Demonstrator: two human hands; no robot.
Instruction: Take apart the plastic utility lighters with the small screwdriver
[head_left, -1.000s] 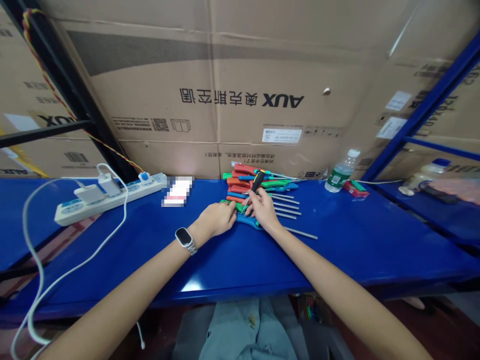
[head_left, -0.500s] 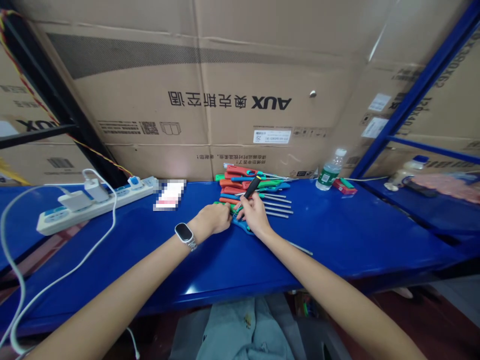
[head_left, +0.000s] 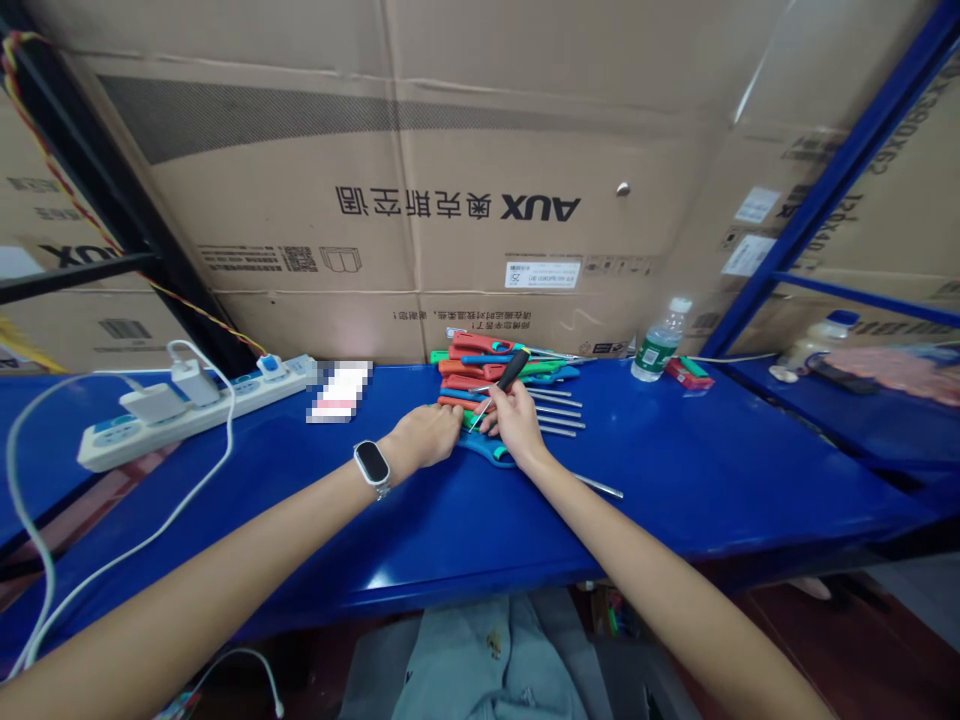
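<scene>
Two bare arms, seen from the wearer's own viewpoint, reach forward and inward from the near corners. The left forearm (head_left: 247, 570) slants up from the near left, the right forearm (head_left: 637, 560) from the near right. The left hand (head_left: 426, 436) is turned back upward, its fingers curled under toward the right; its fingertips are hidden, so its grip is unclear. The left wrist (head_left: 396, 458) looks nearly straight. Just to its right, the right hand (head_left: 516, 418) is angled leftward and away, thumb and fingers bent together in a firm pinch. The two hands sit close together, low, near the middle.
</scene>
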